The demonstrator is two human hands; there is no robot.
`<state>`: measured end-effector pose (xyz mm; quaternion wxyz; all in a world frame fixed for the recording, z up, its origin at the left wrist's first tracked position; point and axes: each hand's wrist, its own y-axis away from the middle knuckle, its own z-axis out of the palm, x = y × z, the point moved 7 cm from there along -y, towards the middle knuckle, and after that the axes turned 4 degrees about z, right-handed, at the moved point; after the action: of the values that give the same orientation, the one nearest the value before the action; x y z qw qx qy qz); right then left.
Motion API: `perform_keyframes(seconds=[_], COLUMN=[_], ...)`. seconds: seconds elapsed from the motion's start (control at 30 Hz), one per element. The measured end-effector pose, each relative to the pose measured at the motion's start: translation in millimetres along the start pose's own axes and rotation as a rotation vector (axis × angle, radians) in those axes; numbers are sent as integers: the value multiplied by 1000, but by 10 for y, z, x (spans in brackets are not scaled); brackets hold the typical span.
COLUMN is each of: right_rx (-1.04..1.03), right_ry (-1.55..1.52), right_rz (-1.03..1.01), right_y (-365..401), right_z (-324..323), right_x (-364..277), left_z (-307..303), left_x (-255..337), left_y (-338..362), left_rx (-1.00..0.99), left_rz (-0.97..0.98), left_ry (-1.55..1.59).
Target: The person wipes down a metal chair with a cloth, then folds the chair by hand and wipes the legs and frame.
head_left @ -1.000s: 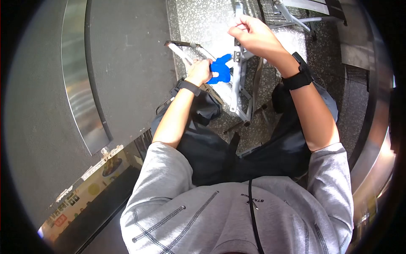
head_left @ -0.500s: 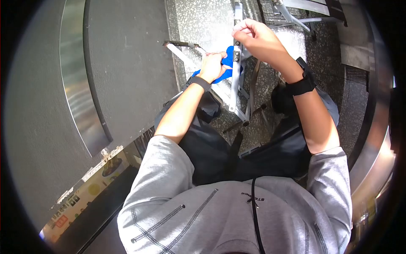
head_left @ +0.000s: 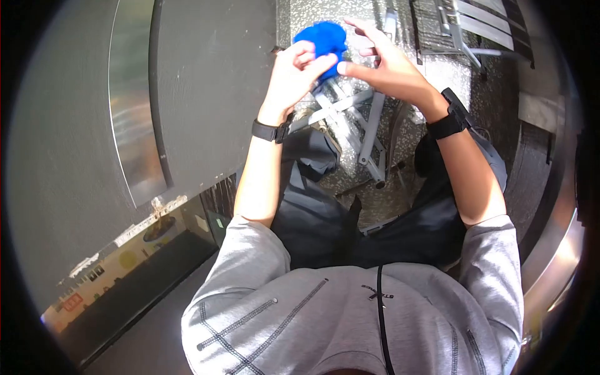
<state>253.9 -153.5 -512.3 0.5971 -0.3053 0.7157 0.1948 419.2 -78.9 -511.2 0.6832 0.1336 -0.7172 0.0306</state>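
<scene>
A bright blue cloth [head_left: 325, 39], bunched up and slightly blurred, is raised in front of me. My left hand [head_left: 292, 74] is closed on its near left side, fingers curled and thumb pressed against it. My right hand [head_left: 392, 70] is open at the cloth's right side, fingers spread and the thumb tip right by its lower edge. Below both hands stands a folding frame of light metal tubes [head_left: 373, 128], crossed and joined near my knees.
On my left is a large dark grey panel [head_left: 212, 94] with a shiny metal strip [head_left: 130, 119]. Another slatted metal folding chair [head_left: 481, 28] stands at the upper right. Speckled floor [head_left: 306, 15] lies beneath, and a metal-edged surface [head_left: 553, 244] runs along my right.
My left hand has lifted the blue cloth up and away from the metal frame. My right hand has left the frame's tube, and its fingers have spread beside the cloth.
</scene>
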Motion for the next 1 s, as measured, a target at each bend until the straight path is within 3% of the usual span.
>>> perform_keyframes(seconds=[0.07,0.13,0.2,0.3,0.33,0.37,0.53,0.57,0.63,0.73,0.87,1.0], right_rx=[-118,-60,-118,-179,-234,-290,-480,-527,-493,-474,-429,-364], right_ry=[-188,-81,-33,294,350,479,890,865,938,889,1051,1243], right_rz=[32,30,227,321,231,271,276,354,238,219,107,163], right_y=[-3,-78,-116,-77,-69,2,300,343,308,235,238,113], right_z=[217,270,392,571,708,817,1313,1402,1448,1370,1300,1101], right_x=[-92,-14,129,191,287,446,764,842,827,771,747,793], left_z=[103,98,-58,-369,-486,-606,-785,-803,-828,-880,-879,-938], left_x=[89,167,100,-13,-75,-194,-409,-374,-267,-154,-39,-52], left_y=[84,96,110,202,271,301,366,375,397,449,464,426], left_rx=[-97,-195,-205,-125,-77,-60,-107,-102,-81,4,8,6], left_rz=[-15,4,3,41,54,66,-28,-40,-70,74,169,44], left_ry=[97,-55,-297,-859,-1074,-1134,-985,-969,-968,-966,-884,-885])
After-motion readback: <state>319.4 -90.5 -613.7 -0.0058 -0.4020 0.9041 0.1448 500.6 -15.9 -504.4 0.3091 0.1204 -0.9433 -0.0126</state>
